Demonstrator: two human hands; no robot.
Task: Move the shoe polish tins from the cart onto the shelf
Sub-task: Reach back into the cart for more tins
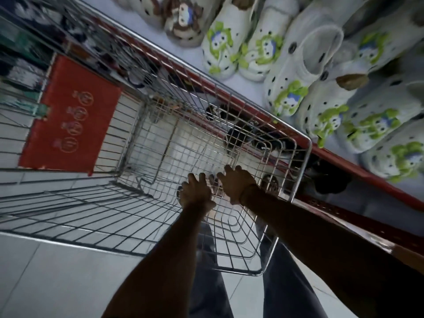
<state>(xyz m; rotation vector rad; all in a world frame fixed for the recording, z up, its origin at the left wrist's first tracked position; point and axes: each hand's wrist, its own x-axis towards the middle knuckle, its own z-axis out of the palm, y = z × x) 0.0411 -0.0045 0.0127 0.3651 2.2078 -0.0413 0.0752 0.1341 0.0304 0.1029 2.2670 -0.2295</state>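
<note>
I look down into a wire shopping cart (306, 143) that stands beside a shelf with a red front edge (358, 168). Both my arms reach into the near right corner of the basket. My left hand (195, 195) and my right hand (237, 183) are side by side, backs up, fingers curled down near the basket floor. A small round thing that may be a polish tin (213, 180) shows between them. What the fingers grip is hidden. A dark round thing (270, 182) lies just outside the cart's wire wall.
White clogs with green and brown cartoon charms (286, 95) fill the upper shelf on the right. Dark items (241, 131) sit on a lower shelf behind the cart's right wall. A red panel (71, 115) covers the cart's far end. Pale floor tiles (57, 271) lie on the left.
</note>
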